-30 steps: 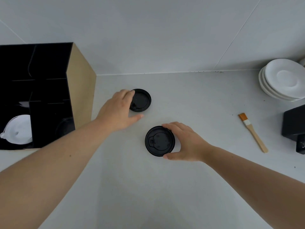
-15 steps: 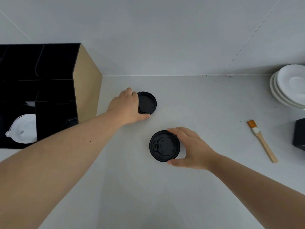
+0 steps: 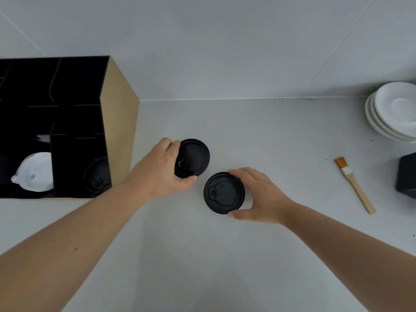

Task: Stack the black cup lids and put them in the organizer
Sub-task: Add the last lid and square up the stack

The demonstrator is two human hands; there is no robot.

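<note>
Head view: the left hand [image 3: 161, 171] pinches the far lid [image 3: 193, 158] by its left rim, thumb under the near edge, and the lid looks tilted up off the counter [image 3: 281, 140], though the angle makes that hard to judge. The right hand [image 3: 258, 197] cups the near lid [image 3: 224, 192], fingers and thumb on its right rim, flat on the counter. The two lids sit just apart. At left, the organizer [image 3: 119, 122] holds a black lid [image 3: 97, 175] in its right front compartment, white lids [image 3: 36, 175] beside it.
</note>
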